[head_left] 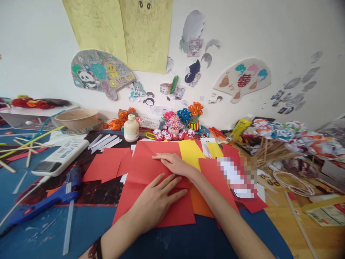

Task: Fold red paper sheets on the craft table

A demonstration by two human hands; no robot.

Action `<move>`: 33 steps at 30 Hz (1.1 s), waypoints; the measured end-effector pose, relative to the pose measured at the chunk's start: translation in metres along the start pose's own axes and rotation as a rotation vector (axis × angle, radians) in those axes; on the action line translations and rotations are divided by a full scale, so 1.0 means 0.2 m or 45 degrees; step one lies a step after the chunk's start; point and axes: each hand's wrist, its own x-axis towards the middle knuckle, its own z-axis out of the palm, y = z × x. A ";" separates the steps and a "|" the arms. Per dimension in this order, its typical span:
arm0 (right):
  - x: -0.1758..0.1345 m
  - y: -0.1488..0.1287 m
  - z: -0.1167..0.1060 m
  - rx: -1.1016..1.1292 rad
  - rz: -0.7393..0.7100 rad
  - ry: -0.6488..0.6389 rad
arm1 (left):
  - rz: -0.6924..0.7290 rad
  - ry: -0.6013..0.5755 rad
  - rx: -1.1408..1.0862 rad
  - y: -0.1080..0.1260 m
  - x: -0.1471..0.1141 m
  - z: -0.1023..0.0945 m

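A large sheet of red paper (178, 212) with crease lines lies in front of me. My left hand (155, 198) rests flat on its middle, fingers spread toward the right. Just above it, my right hand (172, 163) reaches in from the right and lies on the same sheet, fingers stretched out to the left. Neither hand grips anything. Under the sheet's right side show yellow paper (190, 153) and orange paper (202, 201). Smaller red paper pieces (104, 165) lie to the left, and another red sheet (215, 180) lies to the right.
At left are a blue glue gun (64, 192), a white power strip (60, 158) and a bowl (78, 120). A cream bottle (131, 128) and handmade flowers (176, 120) stand along the wall. Scissors (269, 179) and paper flowers on sticks (269, 151) are at right.
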 end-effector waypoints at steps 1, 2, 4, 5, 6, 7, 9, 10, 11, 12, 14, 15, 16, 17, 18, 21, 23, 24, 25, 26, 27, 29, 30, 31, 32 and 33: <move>0.00 0.00 0.00 0.007 -0.003 0.000 | 0.000 -0.005 -0.007 0.00 0.00 0.00; 0.00 -0.01 0.00 0.013 -0.004 0.001 | -0.005 -0.010 -0.014 0.01 0.00 0.00; 0.00 -0.01 -0.01 0.016 0.001 -0.004 | -0.032 -0.017 -0.024 0.01 0.01 0.00; 0.00 -0.01 -0.01 0.015 0.006 -0.006 | -0.049 -0.019 -0.026 0.01 0.01 0.00; 0.00 -0.01 -0.01 0.015 0.011 -0.007 | -0.063 -0.020 -0.028 0.01 0.01 0.01; 0.00 -0.01 -0.01 0.017 0.015 -0.007 | -0.074 -0.018 -0.029 0.01 0.01 0.01; 0.00 -0.01 -0.01 0.026 0.021 -0.005 | -0.092 -0.013 -0.030 0.02 0.01 0.02; 0.00 -0.01 -0.01 0.032 0.023 -0.003 | -0.098 -0.012 -0.030 0.02 0.01 0.03; 0.00 -0.01 -0.01 0.039 0.023 -0.003 | -0.106 -0.012 -0.031 0.02 0.01 0.03; 0.00 -0.01 -0.01 0.045 0.024 -0.004 | -0.116 -0.012 -0.032 0.02 0.01 0.03; 0.00 -0.01 -0.01 0.049 0.030 -0.004 | -0.134 -0.009 -0.032 0.02 0.01 0.04; 0.00 -0.01 -0.01 0.048 0.034 -0.004 | -0.140 -0.005 -0.031 0.02 0.01 0.04; 0.00 -0.01 -0.01 0.047 0.038 -0.003 | -0.146 0.000 -0.030 0.02 0.01 0.04; 0.00 -0.01 -0.01 0.049 0.039 -0.002 | -0.157 0.007 -0.026 0.02 0.01 0.04; 0.00 -0.01 -0.01 0.054 0.037 0.001 | -0.175 0.018 -0.021 0.02 0.01 0.04; 0.00 0.00 -0.01 0.104 0.032 0.015 | -0.263 0.082 -0.002 0.02 0.01 0.03; 0.00 0.00 0.00 0.176 0.040 0.050 | -0.329 0.123 0.008 0.01 0.02 0.03; 0.00 0.01 0.00 0.223 0.043 0.090 | -0.361 0.132 0.014 0.00 0.02 0.02; -0.01 0.02 0.00 0.275 0.045 0.150 | -0.393 0.131 0.020 -0.02 0.03 0.02; -0.01 0.03 0.00 0.322 0.049 0.228 | -0.419 0.122 0.023 -0.03 0.05 0.01; -0.02 0.04 -0.01 0.357 0.058 0.323 | -0.436 0.108 0.023 -0.05 0.06 0.00; -0.04 0.06 -0.04 0.379 0.093 0.531 | -0.447 0.075 0.010 -0.09 0.11 -0.02; -0.05 0.06 -0.06 0.369 0.116 0.625 | -0.447 0.055 0.001 -0.11 0.14 -0.03; -0.07 0.06 -0.09 0.353 0.135 0.703 | -0.451 0.035 -0.006 -0.13 0.16 -0.04; -0.09 0.06 -0.12 0.340 0.149 0.763 | -0.458 0.014 -0.006 -0.16 0.19 -0.04; -0.11 0.04 -0.16 0.334 0.156 0.804 | -0.463 -0.003 -0.005 -0.18 0.22 -0.05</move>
